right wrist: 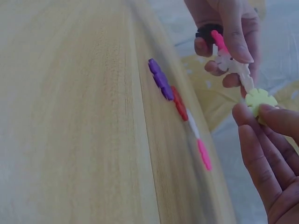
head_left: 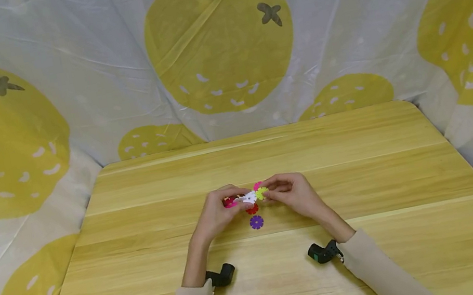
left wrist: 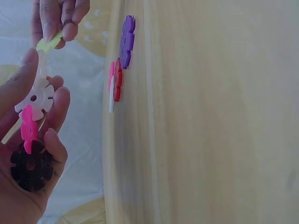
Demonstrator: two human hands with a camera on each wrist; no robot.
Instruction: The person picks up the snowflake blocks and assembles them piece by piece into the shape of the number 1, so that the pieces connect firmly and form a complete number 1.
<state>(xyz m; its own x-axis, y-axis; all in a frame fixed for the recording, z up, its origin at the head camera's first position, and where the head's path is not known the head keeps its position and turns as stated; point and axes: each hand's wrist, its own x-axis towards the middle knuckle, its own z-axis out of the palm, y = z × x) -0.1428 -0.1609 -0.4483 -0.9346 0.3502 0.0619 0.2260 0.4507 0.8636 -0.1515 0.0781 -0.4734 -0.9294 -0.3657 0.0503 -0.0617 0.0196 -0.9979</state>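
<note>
My left hand (head_left: 216, 213) grips a short chain of notched plastic flower discs above the table. In the left wrist view the chain has a dark disc (left wrist: 32, 170) by the palm, a pink disc (left wrist: 29, 130) and a white disc (left wrist: 44, 95), with another white piece beyond. Between thumb and fingers, my right hand (head_left: 298, 194) pinches a yellow-green disc (right wrist: 259, 99). That disc meets the far white piece (right wrist: 246, 79) of the chain; whether their notches are fully locked I cannot tell.
On the wooden table (head_left: 367, 187), below the hands, lie a purple disc (head_left: 256, 222), a red disc (right wrist: 179, 103), a white disc (right wrist: 192, 123) and a pink disc (right wrist: 204, 155) in a row. A patterned cloth (head_left: 111, 85) hangs behind the table.
</note>
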